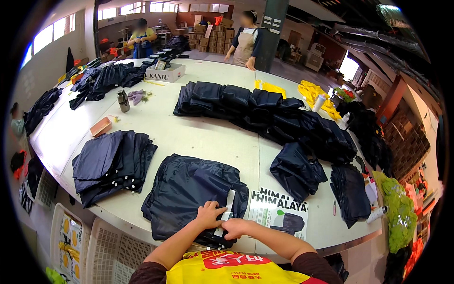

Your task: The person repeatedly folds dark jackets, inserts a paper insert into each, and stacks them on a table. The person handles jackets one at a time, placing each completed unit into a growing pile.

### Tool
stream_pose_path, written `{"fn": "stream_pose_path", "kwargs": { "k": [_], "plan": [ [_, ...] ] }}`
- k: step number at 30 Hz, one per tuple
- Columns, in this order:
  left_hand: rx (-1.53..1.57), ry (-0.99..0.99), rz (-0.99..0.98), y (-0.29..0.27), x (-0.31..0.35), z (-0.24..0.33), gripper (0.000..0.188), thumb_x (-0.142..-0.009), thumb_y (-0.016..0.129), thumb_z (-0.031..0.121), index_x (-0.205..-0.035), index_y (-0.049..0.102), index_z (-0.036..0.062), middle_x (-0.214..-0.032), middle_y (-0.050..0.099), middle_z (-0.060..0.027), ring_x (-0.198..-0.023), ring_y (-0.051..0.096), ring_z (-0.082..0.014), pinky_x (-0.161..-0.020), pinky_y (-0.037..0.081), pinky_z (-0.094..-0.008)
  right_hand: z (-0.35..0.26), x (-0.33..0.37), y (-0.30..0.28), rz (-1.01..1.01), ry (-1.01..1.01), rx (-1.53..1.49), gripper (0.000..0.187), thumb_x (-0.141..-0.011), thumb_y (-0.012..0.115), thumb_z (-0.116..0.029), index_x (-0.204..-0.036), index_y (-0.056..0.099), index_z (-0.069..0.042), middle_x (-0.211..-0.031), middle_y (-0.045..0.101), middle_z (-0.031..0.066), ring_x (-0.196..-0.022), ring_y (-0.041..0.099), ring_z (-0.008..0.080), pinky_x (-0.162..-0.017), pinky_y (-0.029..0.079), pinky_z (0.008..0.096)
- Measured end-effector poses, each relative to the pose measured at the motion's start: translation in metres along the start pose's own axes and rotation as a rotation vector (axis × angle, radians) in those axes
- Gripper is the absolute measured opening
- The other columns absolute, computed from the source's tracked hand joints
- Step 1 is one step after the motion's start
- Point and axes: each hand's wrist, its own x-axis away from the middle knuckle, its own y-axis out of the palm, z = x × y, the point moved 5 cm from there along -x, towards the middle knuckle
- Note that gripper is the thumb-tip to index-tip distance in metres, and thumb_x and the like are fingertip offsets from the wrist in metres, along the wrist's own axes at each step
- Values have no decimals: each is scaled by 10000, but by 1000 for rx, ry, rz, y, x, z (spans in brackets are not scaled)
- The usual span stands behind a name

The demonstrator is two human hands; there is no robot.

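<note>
In front of me lies a stack of folded dark navy garments [189,180] with a slick, shiny surface. A narrow white strip [230,201] rests along the right part of the top garment. My left hand [210,215] lies on the fabric with its fingers stretched toward the strip. Close beside it, my right hand [235,229] has its fingers closed at the strip's lower end. Small white tags show at the stack's near edge. To the right is a printed sheet [296,218] picturing a dark garment.
Another flat navy stack [111,158] lies left. A long row of folded navy bundles [227,102] crosses the table, with a crumpled one [298,169] before it. A dark bottle [123,101], an orange tray [100,127] and a white box [165,73] stand farther back. Two people stand beyond the table.
</note>
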Motion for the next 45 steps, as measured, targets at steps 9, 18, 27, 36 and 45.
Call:
{"fn": "stream_pose_path", "kwargs": {
  "k": [9, 18, 27, 36, 45],
  "plan": [
    [-158, -117, 34, -2, -9, 9, 699, -611, 703, 436, -1257, 495, 270, -1148, 453, -100, -1093, 437, -289, -724, 461, -454, -34, 17, 14, 147, -311, 39, 263, -768, 596, -206, -897, 559, 21, -730, 630, 174, -681, 637, 303, -640, 504, 396],
    [74, -23, -521, 37, -5, -3, 615, -748, 603, 384, -1319, 435, 227, -1497, 124, -165, -1390, 67, -355, -1003, 159, -636, -40, 26, 6, 402, -322, -22, 271, -725, 594, -159, -949, 564, -7, -889, 620, 210, -862, 600, 384, -756, 479, 456],
    [-391, 15, -69, 66, -2, 0, 328, -780, 527, 223, -1061, 604, 71, -1473, 185, -192, -1363, 175, -345, -971, 200, -668, -46, 19, 43, 392, -223, 190, 191, -632, 633, -94, -791, 682, 0, -827, 654, 206, -794, 649, 348, -673, 525, 417],
    [53, 41, -473, 38, -6, -6, 826, -681, 665, 465, -1400, 318, 256, -1509, 7, -191, -1396, -12, -353, -1021, 34, -650, -20, 8, 37, 306, -118, 121, 191, -658, 607, -101, -796, 687, 4, -778, 656, 206, -758, 656, 328, -648, 526, 401],
    [-101, -56, -305, 39, -18, 0, 827, -589, 752, 296, -1306, 394, 95, -1502, 37, -196, -1384, 63, -378, -984, 143, -692, -30, 2, 47, 603, -174, 206, 162, -661, 601, -113, -738, 682, 4, -751, 664, 183, -720, 665, 307, -639, 533, 397]
  ]
}}
